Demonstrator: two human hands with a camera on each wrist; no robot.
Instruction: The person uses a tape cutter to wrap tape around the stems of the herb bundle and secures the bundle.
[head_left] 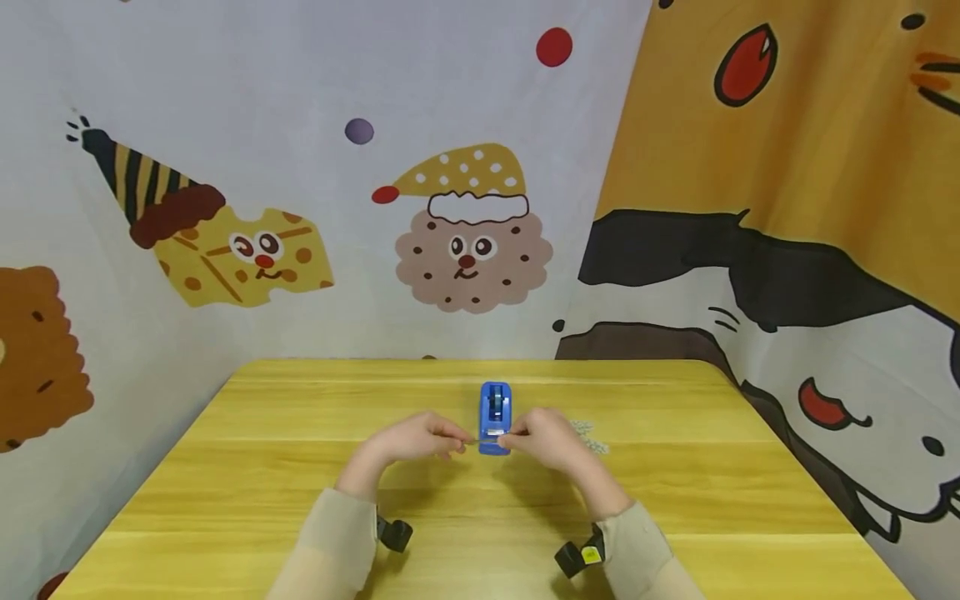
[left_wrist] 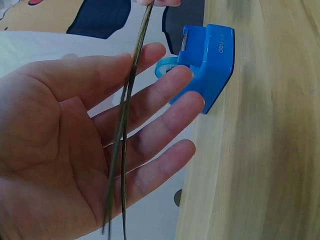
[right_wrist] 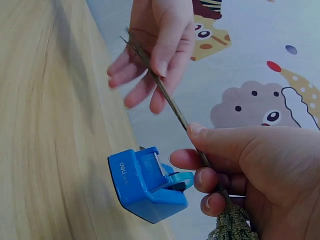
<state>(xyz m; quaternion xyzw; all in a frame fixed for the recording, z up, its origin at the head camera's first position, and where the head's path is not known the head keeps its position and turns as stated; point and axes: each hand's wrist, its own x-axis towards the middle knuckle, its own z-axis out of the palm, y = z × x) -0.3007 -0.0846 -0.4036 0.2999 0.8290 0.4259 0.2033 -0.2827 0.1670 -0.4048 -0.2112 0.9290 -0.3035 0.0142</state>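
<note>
A small bunch of thin dried stems (right_wrist: pixel 172 106) is stretched between my two hands above the table. My left hand (head_left: pixel 418 436) pinches the stems toward their cut ends between thumb and index finger, its other fingers spread loosely. In the left wrist view the loose stem ends (left_wrist: pixel 124 155) run down across that palm. Thumb and curled fingers of my right hand (head_left: pixel 553 439) grip the bunch just below its greenish, grainy flower heads (right_wrist: pixel 232 226). Behind the stems stands a blue tape dispenser (head_left: pixel 495 402) with a roll of tape in it.
The wooden table (head_left: pixel 300 400) runs back to a cloth (head_left: pixel 465 100) printed with cartoon figures. Both wrists carry black cameras, the left wrist camera (head_left: pixel 394 534) and the right wrist camera (head_left: pixel 572 559), low over the tabletop.
</note>
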